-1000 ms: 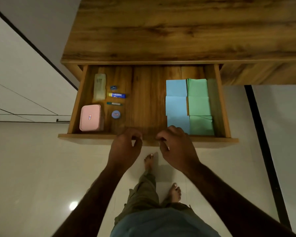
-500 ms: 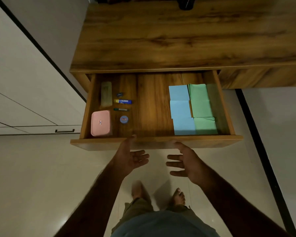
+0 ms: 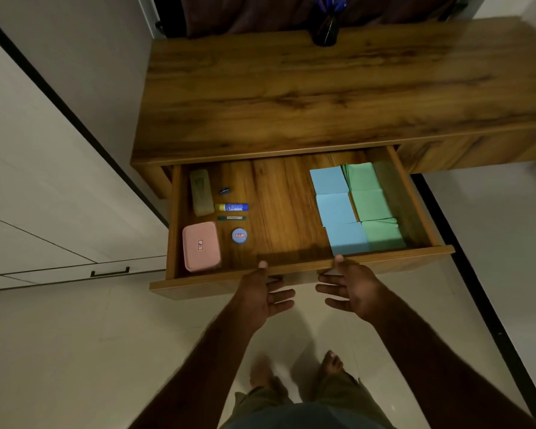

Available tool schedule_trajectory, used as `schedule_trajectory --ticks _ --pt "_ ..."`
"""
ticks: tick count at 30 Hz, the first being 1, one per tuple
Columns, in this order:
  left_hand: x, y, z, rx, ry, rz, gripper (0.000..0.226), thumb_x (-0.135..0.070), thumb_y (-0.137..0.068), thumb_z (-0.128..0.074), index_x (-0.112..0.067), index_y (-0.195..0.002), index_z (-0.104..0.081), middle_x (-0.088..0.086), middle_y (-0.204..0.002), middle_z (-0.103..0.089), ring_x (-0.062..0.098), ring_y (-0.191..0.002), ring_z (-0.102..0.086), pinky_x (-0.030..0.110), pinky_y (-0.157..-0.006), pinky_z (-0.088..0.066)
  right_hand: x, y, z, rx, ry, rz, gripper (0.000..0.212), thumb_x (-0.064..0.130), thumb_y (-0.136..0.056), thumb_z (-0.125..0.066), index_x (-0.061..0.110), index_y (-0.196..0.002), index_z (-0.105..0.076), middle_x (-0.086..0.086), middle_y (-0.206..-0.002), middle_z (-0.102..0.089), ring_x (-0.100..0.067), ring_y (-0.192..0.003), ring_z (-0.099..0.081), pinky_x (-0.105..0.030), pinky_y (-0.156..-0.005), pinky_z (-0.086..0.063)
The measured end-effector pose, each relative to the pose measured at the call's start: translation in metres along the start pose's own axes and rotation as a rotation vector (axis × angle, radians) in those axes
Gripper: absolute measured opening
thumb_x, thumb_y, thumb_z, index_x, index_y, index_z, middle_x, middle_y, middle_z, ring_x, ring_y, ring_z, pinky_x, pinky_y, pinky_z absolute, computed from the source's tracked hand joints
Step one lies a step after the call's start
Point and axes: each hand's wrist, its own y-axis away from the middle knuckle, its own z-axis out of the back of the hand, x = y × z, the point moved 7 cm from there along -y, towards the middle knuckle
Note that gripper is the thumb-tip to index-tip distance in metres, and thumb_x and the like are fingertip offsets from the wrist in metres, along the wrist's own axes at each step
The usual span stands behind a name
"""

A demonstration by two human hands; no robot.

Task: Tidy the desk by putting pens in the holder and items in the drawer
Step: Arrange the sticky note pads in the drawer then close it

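The drawer (image 3: 198, 287) stands pulled well out from under the wooden desk (image 3: 338, 94), and the person stands barefoot on the pale floor (image 3: 59, 351) in front of it, both arms stretched forward. The left hand (image 3: 260, 297) and the right hand (image 3: 356, 292) are at the middle of the drawer's front panel, palms turned toward each other, fingers straight and spread. Neither holds anything. Each thumb points up and its tip reaches the top edge of the panel, but whether the fingers press against the panel's face I cannot tell. Inside, on the left, a pink box (image 3: 201, 246) lies near the front corner with a pale greenish case (image 3: 201, 192) behind it. Beside them is a loose column of small things: a dark sharpener-like piece (image 3: 224, 190), a blue and yellow glue stick (image 3: 232, 207), a thin green stick (image 3: 232, 217) and a round blue tin (image 3: 239, 235), all apart from one another. On the right side, blue paper pads (image 3: 334, 209) and green paper pads (image 3: 372, 202) lie in two rows, touching. At the far edge of the desk top stands a dark pen holder (image 3: 325, 29) with blue pens (image 3: 331, 3) sticking out of it, well apart from the drawer. A cupboard handle (image 3: 110, 271) shows low on the left.
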Motion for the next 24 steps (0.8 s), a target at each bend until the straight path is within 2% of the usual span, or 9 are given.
schedule_trajectory --ticks 4,10,19,24 --pt "-0.012 -0.008 -0.003 0.016 -0.006 0.0 0.053 -0.051 -0.101 -0.043 -0.006 -0.13 -0.044 0.023 -0.136 -0.054 0.044 -0.11 -0.063 0.048 -0.07 -0.057 0.011 -0.006 -0.007 -0.03 0.013 0.007 0.039 0.045 -0.106 -0.042 0.013 -0.106 -0.063 -0.012 -0.11 -0.074 -0.03 -0.098 -0.072 -0.046 -0.081 -0.057" --pt "-0.033 -0.024 -0.007 0.031 -0.028 -0.025 0.062 -0.053 -0.1 -0.044 -0.005 -0.138 -0.043 0.022 -0.135 -0.057 0.044 -0.11 -0.064 0.047 -0.07 -0.059 0.033 -0.02 -0.015 -0.026 0.021 0.022 0.037 0.044 -0.107 -0.041 0.014 -0.103 -0.063 -0.011 -0.106 -0.075 -0.031 -0.099 -0.072 -0.046 -0.084 -0.057" --pt "-0.076 -0.056 -0.019 0.016 -0.024 -0.025 0.062 -0.051 -0.1 -0.043 -0.001 -0.136 -0.044 0.025 -0.134 -0.056 0.045 -0.109 -0.063 0.049 -0.072 -0.057 0.075 -0.06 -0.027 0.028 0.028 0.027 0.043 0.049 -0.105 -0.043 0.014 -0.123 -0.059 -0.009 -0.108 -0.076 -0.028 -0.093 -0.075 -0.041 -0.073 -0.057" --pt "-0.108 -0.08 -0.025 -0.004 -0.016 -0.048 0.064 -0.052 -0.099 -0.043 -0.001 -0.136 -0.046 0.023 -0.128 -0.061 0.04 -0.099 -0.069 0.046 -0.065 -0.06 0.106 -0.08 -0.038 0.086 0.055 0.04 0.046 0.052 -0.103 -0.045 0.015 -0.127 -0.058 -0.006 -0.113 -0.075 -0.025 -0.094 -0.075 -0.039 -0.072 -0.056"
